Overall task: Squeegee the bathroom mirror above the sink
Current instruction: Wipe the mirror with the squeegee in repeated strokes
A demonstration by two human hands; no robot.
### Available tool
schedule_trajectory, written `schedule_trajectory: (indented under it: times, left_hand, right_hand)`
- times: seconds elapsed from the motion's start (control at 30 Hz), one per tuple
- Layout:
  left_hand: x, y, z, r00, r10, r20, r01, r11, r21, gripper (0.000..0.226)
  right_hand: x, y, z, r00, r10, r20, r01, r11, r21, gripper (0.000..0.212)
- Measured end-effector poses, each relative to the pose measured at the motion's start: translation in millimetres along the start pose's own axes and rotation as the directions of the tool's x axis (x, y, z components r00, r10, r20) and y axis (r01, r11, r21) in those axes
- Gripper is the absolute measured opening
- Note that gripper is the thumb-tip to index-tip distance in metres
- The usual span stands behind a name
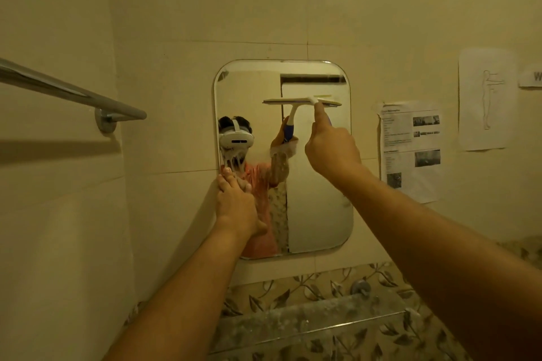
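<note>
White squeegee (302, 101) against round-cornered mirror (316, 199)

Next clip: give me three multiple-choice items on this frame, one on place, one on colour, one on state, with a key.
1. The squeegee blade lies on the mirror's: A lower left; B upper right; C bottom edge.
2. Its handle, in the reflection, is: A red; B blue; C green.
3. The right hand: A is empty; B holds a cloth; C holds the squeegee.
Key: 1B, the blade sits high, right of centre; 2B, blue shows in the reflection; 3C, its fingers wrap the handle.
</note>
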State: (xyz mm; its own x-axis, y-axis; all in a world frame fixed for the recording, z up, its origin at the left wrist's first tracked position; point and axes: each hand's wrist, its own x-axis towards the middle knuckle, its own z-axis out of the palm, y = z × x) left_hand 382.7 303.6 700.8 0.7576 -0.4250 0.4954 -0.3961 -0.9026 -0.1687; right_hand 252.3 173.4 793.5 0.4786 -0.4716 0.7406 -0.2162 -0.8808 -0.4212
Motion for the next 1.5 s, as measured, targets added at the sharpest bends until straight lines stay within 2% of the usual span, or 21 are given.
schedule_trajectory:
  times: [0.2, 0.53, 0.63, 0.73, 0.93, 1.3, 1.5]
  left_hand:
    - [1, -1, -5, 0.998, 0.015, 0.054, -0.015, 1.000, -0.006, 0.126]
    - [-2, -1, -7, 0.997, 0.038, 0.067, -0.039, 0.999, 0.013, 0.116]
    - [-2, 0, -10, 0.997, 0.039, 0.074, -0.041, 0.999, 0.028, 0.114]
    - [0, 2, -14, 0.995, 0.013, 0.095, -0.014, 1.000, 0.008, 0.115]
    - [0, 2, -18, 0.995, 0.006, 0.098, -0.005, 1.000, -0.008, 0.115]
    - [1, 6, -13, 0.996, -0.015, 0.090, 0.013, 1.000, 0.023, 0.119]
    - [-1, 6, -12, 0.998, 0.011, 0.069, -0.017, 0.996, 0.092, 0.111]
  right_hand:
    - [-39, 16, 24, 0.997, 0.067, 0.030, -0.067, 0.998, -0.018, 0.074]
    - [-75, 35, 40, 0.995, 0.071, 0.066, -0.071, 0.997, -0.001, 0.073]
    - [-64, 35, 27, 0.997, 0.061, 0.047, -0.065, 0.995, 0.082, 0.063]
    - [-30, 35, -2, 0.998, 0.045, -0.053, -0.033, 0.979, 0.201, 0.057]
    - [51, 26, -50, 0.988, 0.047, -0.150, -0.033, 0.995, 0.096, 0.055]
    - [62, 27, -34, 0.986, 0.141, -0.094, -0.130, 0.985, 0.114, 0.067]
    - [28, 37, -21, 0.983, 0.181, -0.015, -0.178, 0.976, 0.122, 0.073]
